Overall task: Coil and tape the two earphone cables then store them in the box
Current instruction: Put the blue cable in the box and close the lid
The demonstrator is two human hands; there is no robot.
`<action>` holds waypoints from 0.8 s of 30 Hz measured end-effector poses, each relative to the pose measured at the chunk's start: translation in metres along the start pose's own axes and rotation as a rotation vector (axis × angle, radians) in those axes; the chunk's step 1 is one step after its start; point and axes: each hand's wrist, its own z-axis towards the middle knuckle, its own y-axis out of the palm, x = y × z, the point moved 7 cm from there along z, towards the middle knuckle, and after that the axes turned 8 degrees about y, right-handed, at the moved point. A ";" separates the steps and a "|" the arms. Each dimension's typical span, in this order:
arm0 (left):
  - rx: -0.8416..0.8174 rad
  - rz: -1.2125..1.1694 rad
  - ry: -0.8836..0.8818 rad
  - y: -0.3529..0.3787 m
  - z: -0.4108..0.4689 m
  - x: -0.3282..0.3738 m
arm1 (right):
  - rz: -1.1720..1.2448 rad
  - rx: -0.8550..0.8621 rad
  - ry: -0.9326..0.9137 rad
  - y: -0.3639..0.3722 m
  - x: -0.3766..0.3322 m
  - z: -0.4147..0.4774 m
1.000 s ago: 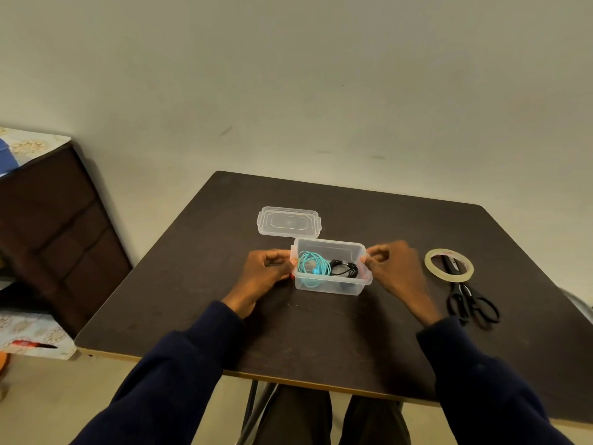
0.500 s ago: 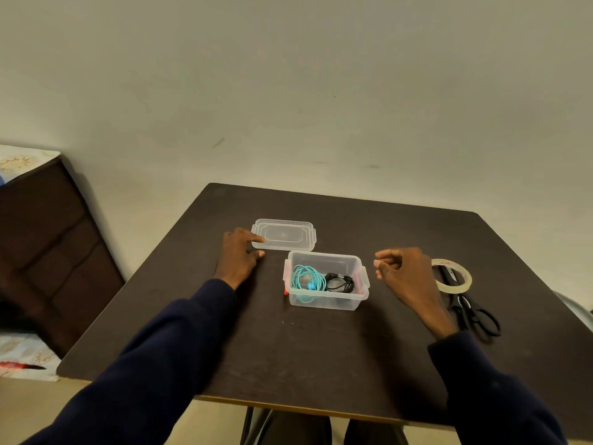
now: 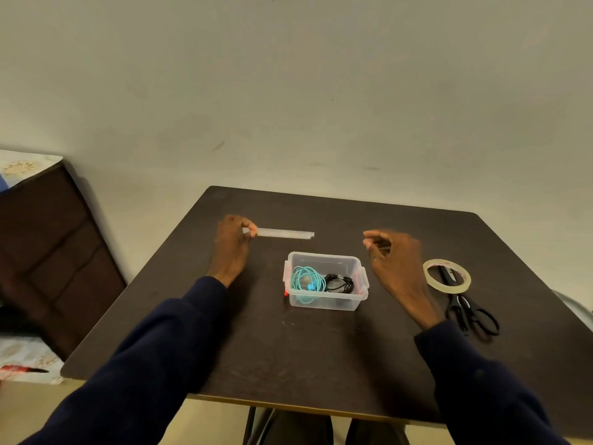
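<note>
The dark brown counter carries everything. Near its middle sits the small clear plastic box, open at the top, with its long side running left to right. Both cables already lie inside it: the teal earphone coil in the left half and the black earphone coil touching it on the right. Whether tape binds either one is too small to tell.

The coming move looks like closing the box, and it depends on how the clear plastic lid lies. Seen edge-on as a thin strip, the lid is beyond the box and shifted to its left. Its long axis runs left to right, parallel to the box's long side. The left hand pinches the lid's left end, fingers curled round the edge. To seat it, the lid would have to come toward the person and a little rightward.

The right hand hovers just right of the box, its fingers loosely curled and holding nothing. It is the nearer hand to the lid's free right end.

Well to the right, a roll of clear tape lies over the blades of black scissors.
</note>
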 end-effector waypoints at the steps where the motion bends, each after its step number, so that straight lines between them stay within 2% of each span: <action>1: 0.051 -0.071 -0.020 -0.008 0.001 0.003 | 0.002 -0.003 -0.016 0.001 -0.005 0.002; 8: 0.166 -0.564 -0.069 -0.041 0.010 0.048 | 0.102 -0.161 -0.069 0.023 -0.038 0.017; 13: 0.056 -0.730 -0.095 -0.039 0.012 0.079 | 0.265 -0.082 -0.092 0.007 -0.053 0.015; 17: 0.006 -0.865 -0.234 -0.026 0.000 0.078 | 0.424 -0.094 0.053 -0.003 -0.036 0.007; 21: -0.052 -0.846 -0.302 -0.013 -0.016 0.071 | 0.555 -0.105 0.214 -0.010 -0.014 0.003; 24: -0.093 -0.807 -0.416 -0.006 -0.032 0.055 | 0.638 -0.122 0.335 -0.013 0.005 0.001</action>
